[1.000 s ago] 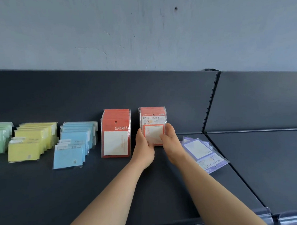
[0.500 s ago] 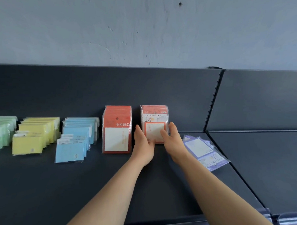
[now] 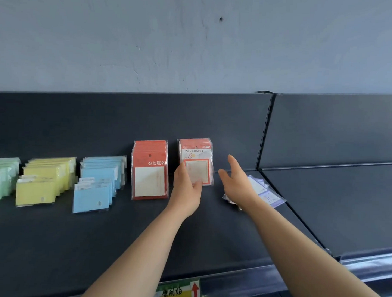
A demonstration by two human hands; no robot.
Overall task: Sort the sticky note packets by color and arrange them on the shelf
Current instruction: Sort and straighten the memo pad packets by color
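A dark shelf (image 3: 143, 235) carries sticky note packets in rows by color, standing up and leaning back toward its back panel (image 3: 125, 117). From the far left come green packets (image 3: 0, 177), cut off by the frame edge, then yellow packets (image 3: 45, 181) and blue packets (image 3: 98, 185), each in overlapping rows. Next stands a red stack (image 3: 150, 169) with white characters and a pale square on its front. Just to its right, with a gap between them, is the UNIVERSITY stack (image 3: 195, 159) (red too, with that word printed across a white top band). The left hand (image 3: 185, 190) holds this stack at its lower left corner: the fingers (image 3: 181, 172) run up its left edge and the thumb lies across the bottom of its front. The right hand (image 3: 236, 183) hangs apart from the stack on its right, holding nothing, with fingers straight and the thumb spread wide. Beneath and beyond it, purple packets (image 3: 266, 195) lie flat in a loose pile near the shelf's right end, partly hidden by the wrist. A neighbouring shelf (image 3: 333, 208) adjoins on the right. On the front rail sits a green and yellow label (image 3: 179, 292) with a red arrow. A pale grey wall (image 3: 194, 48) rises above.
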